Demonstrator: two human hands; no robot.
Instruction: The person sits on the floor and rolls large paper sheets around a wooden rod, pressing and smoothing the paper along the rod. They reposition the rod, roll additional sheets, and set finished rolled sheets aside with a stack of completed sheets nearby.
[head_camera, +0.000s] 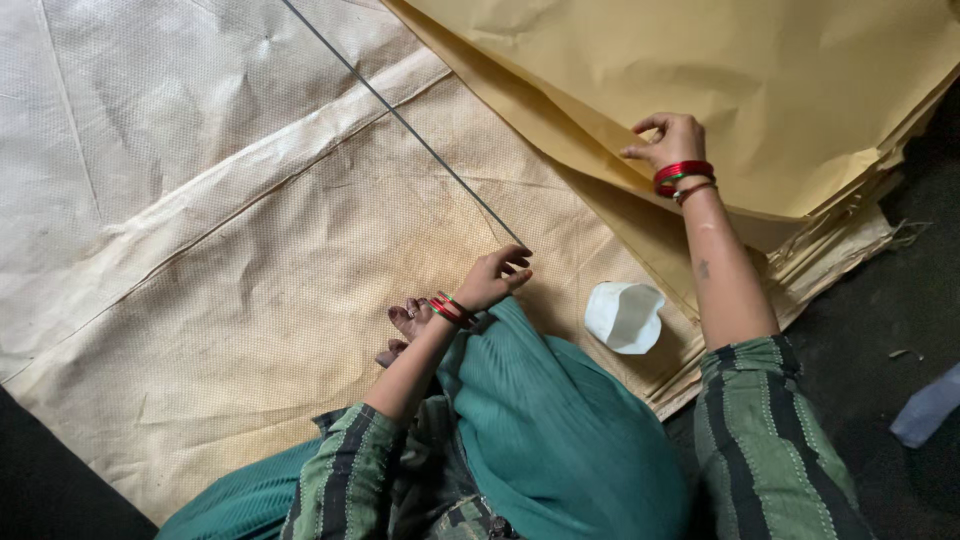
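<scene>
Big woven sack sheet (230, 250) is lying flat on the floor, w/ a stack of tan paper sheets (720, 90) overlapping its upper right. Right hand (668, 140) is pinching the top sheet's edge, fingers narrow. Left hand (495, 280) is gripping a thin metal rod (400, 115). White cup (623, 316) is sitting btwn the arms.

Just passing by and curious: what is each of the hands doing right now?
Left hand: closed around the near end of a thin metal rod.
Right hand: pinching the edge of the top brown paper sheet.
</scene>
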